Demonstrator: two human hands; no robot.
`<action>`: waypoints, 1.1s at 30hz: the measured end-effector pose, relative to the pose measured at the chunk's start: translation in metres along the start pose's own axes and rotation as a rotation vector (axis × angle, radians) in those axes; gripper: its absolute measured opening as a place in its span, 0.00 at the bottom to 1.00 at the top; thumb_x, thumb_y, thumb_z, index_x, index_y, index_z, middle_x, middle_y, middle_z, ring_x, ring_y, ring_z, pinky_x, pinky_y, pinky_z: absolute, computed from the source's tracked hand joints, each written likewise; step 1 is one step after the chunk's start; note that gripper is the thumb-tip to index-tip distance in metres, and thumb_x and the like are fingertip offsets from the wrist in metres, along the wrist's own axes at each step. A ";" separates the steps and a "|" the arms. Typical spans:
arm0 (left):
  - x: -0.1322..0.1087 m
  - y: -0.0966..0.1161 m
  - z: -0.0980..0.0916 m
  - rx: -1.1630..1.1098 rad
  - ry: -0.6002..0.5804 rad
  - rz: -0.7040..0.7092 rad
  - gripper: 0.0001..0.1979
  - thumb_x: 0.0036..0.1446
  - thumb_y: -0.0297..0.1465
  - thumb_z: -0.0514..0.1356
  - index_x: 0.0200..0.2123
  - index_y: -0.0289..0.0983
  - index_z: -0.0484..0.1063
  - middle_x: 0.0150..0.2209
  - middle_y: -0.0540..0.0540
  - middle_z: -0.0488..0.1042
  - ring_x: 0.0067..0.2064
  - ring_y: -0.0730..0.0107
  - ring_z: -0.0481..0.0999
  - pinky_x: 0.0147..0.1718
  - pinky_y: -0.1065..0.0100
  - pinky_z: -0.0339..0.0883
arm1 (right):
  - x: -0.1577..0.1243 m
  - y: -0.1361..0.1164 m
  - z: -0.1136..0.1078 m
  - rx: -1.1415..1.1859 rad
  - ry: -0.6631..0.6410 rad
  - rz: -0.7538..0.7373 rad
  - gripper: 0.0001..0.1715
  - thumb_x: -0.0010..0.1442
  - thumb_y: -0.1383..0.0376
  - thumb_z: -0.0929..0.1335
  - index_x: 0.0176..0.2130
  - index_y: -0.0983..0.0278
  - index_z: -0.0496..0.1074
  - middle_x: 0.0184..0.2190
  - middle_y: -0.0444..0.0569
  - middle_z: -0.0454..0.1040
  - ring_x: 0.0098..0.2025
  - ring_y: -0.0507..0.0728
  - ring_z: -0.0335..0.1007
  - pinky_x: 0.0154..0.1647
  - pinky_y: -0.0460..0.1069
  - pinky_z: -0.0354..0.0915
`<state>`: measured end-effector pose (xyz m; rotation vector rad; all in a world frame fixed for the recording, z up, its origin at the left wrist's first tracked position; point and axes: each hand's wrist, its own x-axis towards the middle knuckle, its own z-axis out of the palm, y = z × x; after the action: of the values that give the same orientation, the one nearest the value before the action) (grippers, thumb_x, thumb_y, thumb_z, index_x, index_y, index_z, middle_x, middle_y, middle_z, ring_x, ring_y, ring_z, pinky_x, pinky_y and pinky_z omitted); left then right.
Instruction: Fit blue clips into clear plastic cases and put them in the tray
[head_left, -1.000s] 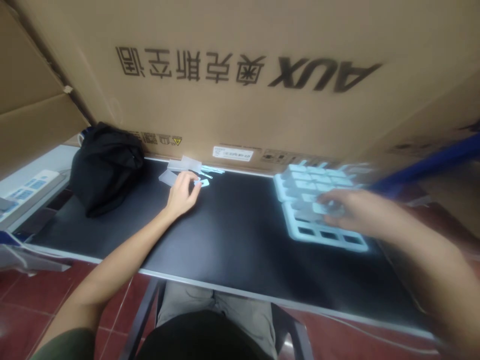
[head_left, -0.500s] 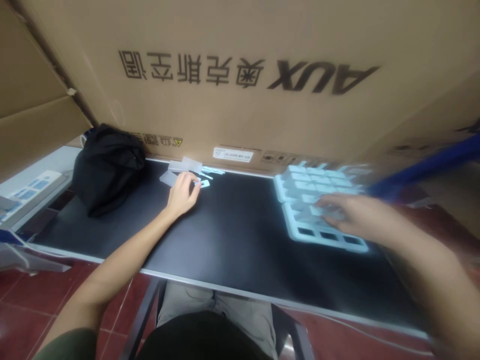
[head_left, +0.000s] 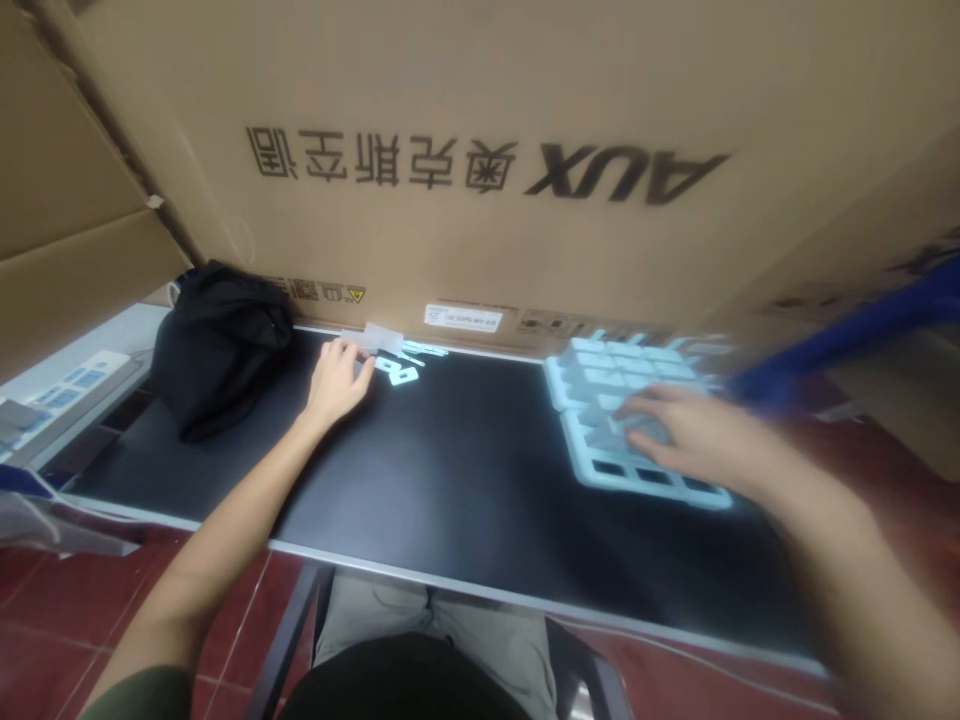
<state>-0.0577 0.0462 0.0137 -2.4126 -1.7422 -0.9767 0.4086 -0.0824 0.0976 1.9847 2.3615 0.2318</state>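
Observation:
My left hand rests at the table's far edge with its fingers curled down. It lies against thin translucent sheets, and what its fingertips hold, if anything, is hidden. Just right of it are small light-blue flat pieces with cut-outs and several thin light-blue strips. My right hand, smeared by motion, is over a light-blue plastic rack of square compartments. Between its bent fingers and thumb shows something greyish, too blurred to name.
A black cloth bag sits on the black tabletop at the left. Behind the table stands a large cardboard box. A blue bar slants in from the right. A white box lies beyond the left end.
My left hand has shifted left, off a light-blue flat piece that now lies on the table by another. My right hand has moved slightly left over the rack.

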 end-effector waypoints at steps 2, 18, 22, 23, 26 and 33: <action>0.001 -0.011 -0.006 0.053 -0.025 -0.008 0.14 0.66 0.42 0.57 0.46 0.40 0.74 0.53 0.38 0.72 0.57 0.46 0.69 0.59 0.47 0.69 | 0.009 -0.019 -0.007 -0.051 0.119 -0.033 0.18 0.63 0.59 0.64 0.43 0.63 0.80 0.43 0.59 0.78 0.48 0.68 0.75 0.48 0.58 0.69; -0.020 -0.025 -0.013 0.082 -0.244 -0.197 0.24 0.58 0.50 0.65 0.50 0.42 0.69 0.57 0.36 0.71 0.56 0.44 0.75 0.53 0.48 0.73 | 0.143 -0.204 0.060 0.295 0.093 -0.475 0.20 0.70 0.66 0.62 0.57 0.64 0.73 0.62 0.57 0.72 0.58 0.65 0.65 0.57 0.57 0.66; -0.019 -0.028 -0.011 -0.002 -0.206 -0.194 0.32 0.51 0.46 0.71 0.55 0.43 0.66 0.57 0.39 0.67 0.52 0.49 0.78 0.49 0.52 0.75 | 0.137 -0.198 0.060 0.376 0.075 -0.426 0.11 0.69 0.65 0.64 0.45 0.64 0.74 0.51 0.58 0.77 0.54 0.64 0.66 0.53 0.55 0.65; -0.019 -0.028 -0.011 -0.034 -0.196 -0.174 0.33 0.49 0.45 0.72 0.55 0.43 0.66 0.57 0.40 0.66 0.52 0.50 0.77 0.50 0.53 0.76 | 0.134 -0.196 0.059 0.391 0.065 -0.410 0.08 0.68 0.65 0.64 0.42 0.63 0.74 0.48 0.58 0.78 0.53 0.63 0.67 0.51 0.54 0.65; -0.018 -0.023 -0.009 -0.152 -0.171 -0.059 0.31 0.48 0.41 0.74 0.53 0.42 0.67 0.56 0.41 0.66 0.54 0.53 0.76 0.49 0.56 0.76 | 0.125 -0.189 0.057 0.435 0.049 -0.357 0.03 0.65 0.65 0.66 0.40 0.62 0.71 0.43 0.54 0.78 0.48 0.60 0.69 0.45 0.51 0.64; -0.020 0.014 -0.003 -0.386 -0.078 0.346 0.10 0.66 0.34 0.62 0.49 0.41 0.72 0.51 0.41 0.70 0.55 0.59 0.74 0.58 0.55 0.71 | 0.104 -0.166 0.060 0.607 0.002 -0.279 0.13 0.55 0.65 0.72 0.41 0.61 0.69 0.40 0.46 0.79 0.39 0.55 0.73 0.39 0.48 0.64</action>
<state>-0.0506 0.0223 0.0114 -2.8826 -1.1721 -1.2749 0.2362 -0.0024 0.0202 1.7832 2.9133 -0.5580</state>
